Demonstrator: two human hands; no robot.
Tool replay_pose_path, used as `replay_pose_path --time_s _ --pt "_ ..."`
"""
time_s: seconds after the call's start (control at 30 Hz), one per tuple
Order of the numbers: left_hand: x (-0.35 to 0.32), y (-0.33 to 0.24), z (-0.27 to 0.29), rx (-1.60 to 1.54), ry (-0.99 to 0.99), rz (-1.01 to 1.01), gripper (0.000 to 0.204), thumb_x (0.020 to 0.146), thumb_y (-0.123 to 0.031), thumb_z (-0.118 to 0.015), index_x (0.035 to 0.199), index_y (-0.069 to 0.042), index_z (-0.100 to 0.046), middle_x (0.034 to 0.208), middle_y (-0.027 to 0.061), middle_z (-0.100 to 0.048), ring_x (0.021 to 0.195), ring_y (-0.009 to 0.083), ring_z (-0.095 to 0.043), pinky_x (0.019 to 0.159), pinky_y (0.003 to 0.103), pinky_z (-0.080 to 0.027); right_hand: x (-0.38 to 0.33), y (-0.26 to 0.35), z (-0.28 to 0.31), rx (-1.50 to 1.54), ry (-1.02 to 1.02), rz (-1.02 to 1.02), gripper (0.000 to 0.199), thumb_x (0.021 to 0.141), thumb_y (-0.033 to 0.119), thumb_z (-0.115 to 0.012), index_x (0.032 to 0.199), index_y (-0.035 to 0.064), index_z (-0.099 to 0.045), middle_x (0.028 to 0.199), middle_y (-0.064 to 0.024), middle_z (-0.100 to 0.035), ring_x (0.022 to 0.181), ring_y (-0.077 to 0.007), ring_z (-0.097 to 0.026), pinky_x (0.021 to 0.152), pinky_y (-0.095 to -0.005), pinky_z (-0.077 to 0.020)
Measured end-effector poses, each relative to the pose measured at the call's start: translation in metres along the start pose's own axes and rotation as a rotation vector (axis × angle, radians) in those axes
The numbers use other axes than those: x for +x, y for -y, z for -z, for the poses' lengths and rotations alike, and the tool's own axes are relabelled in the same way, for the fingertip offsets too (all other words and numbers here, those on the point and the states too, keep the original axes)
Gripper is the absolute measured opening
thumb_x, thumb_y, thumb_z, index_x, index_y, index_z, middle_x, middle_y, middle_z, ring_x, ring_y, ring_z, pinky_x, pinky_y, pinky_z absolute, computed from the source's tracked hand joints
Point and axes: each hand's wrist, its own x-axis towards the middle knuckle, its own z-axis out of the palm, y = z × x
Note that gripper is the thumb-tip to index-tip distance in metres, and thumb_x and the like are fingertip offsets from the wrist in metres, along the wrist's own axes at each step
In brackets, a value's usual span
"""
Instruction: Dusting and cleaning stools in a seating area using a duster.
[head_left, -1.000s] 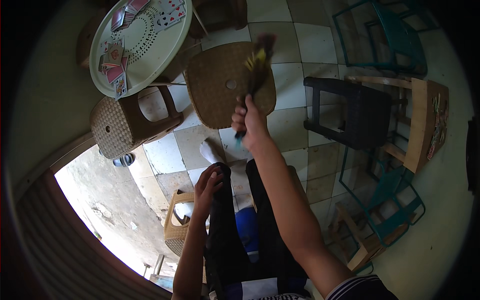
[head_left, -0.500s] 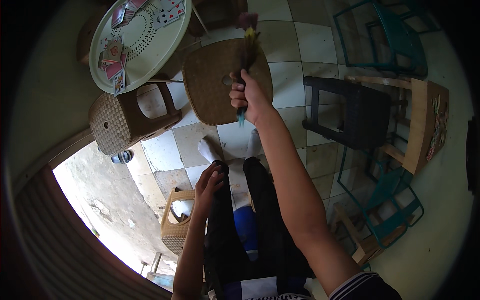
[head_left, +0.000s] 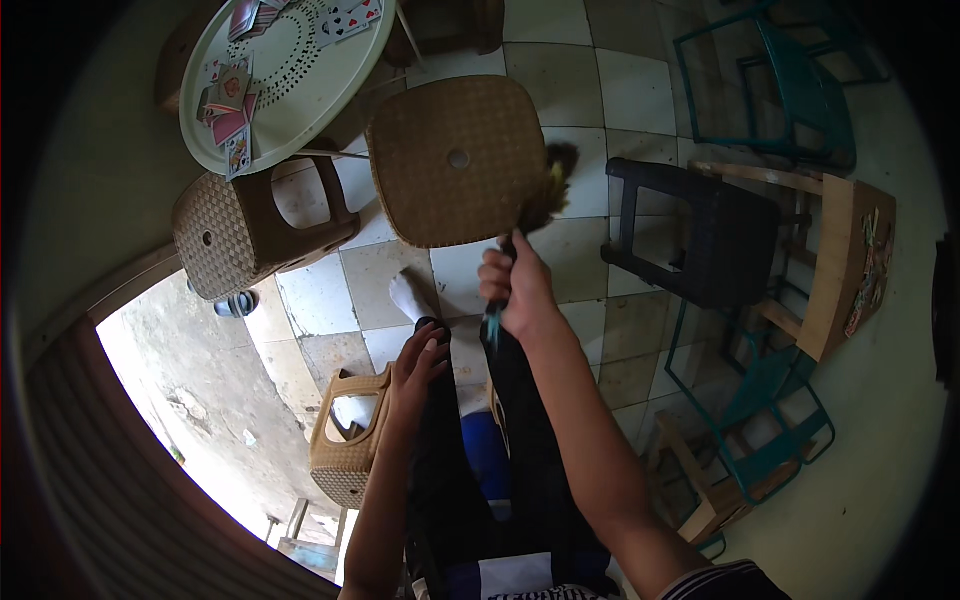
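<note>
My right hand (head_left: 522,288) is closed around the handle of a feather duster (head_left: 547,197). Its fluffy head is dark with some yellow and a little blurred; a blue-green end sticks out below my fist. The head is by the near right corner of a brown woven-pattern plastic stool (head_left: 430,130) with a round hole in its seat. From this view I cannot tell whether the two touch. My left hand (head_left: 418,362) rests on my left knee, fingers loosely stretched and holding nothing.
A round pale table (head_left: 330,85) with scattered playing cards (head_left: 232,90) stands far left. Near it lies a tipped brown stool (head_left: 215,235). To the right are a black stool (head_left: 725,235), green metal chair frames (head_left: 790,80) and a wooden piece (head_left: 835,270). Another brown stool (head_left: 345,455) is beside my left arm.
My right hand has drawn the feather duster back toward me and slightly right. Its head has swung from over the stool's seat to the stool's right edge. My left hand stays on the knee.
</note>
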Motion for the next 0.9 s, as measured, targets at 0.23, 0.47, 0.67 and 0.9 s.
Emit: replay_pose_path --time_s 0.23,0.47,0.67,0.9 --pt "0.002 -0.002 -0.009 -0.039 0.015 0.000 0.055 0.101 -0.037 -0.053 0.145 -0.006 -0.043 0.139 0.0138 -0.054 0.125 0.0264 -0.055 0.102 0.039 -0.045 0.032 0.106 -0.098 -0.291 0.337 0.174 0.025 0.105 0.033 -0.041 0.093 0.0127 -0.048 0.065 0.0052 -0.034 0.048 -0.0057 -0.025 0.040 -0.0237 -0.0164" --pt "-0.007 -0.010 0.009 -0.147 -0.020 -0.023 0.054 0.101 -0.036 -0.056 0.145 -0.007 -0.044 0.137 0.0107 -0.055 0.124 0.0242 -0.055 0.101 0.038 -0.045 0.006 0.048 -0.052 -0.427 0.117 0.229 0.030 0.103 0.042 -0.046 0.094 0.0133 -0.050 0.064 0.0062 -0.034 0.048 -0.0053 -0.025 0.042 -0.0228 -0.0173" --pt "0.000 0.001 0.033 -0.255 -0.019 -0.042 0.050 0.101 -0.032 -0.056 0.143 -0.007 -0.046 0.137 0.0098 -0.056 0.122 0.0240 -0.057 0.101 0.040 -0.045 -0.003 -0.015 0.026 -0.555 -0.099 0.282 0.034 0.103 0.046 -0.046 0.092 0.0139 -0.049 0.062 0.0065 -0.034 0.045 -0.0052 -0.024 0.040 -0.0234 -0.0170" --pt "-0.025 0.001 0.111 -0.258 -0.039 -0.024 0.047 0.101 -0.031 -0.055 0.142 -0.008 -0.048 0.134 0.0070 -0.058 0.119 0.0196 -0.058 0.095 0.033 -0.048 0.002 -0.112 0.029 -0.728 -0.141 0.292 0.039 0.103 0.050 -0.043 0.094 0.0129 -0.050 0.061 0.0064 -0.035 0.044 -0.0049 -0.027 0.040 -0.0231 -0.0202"
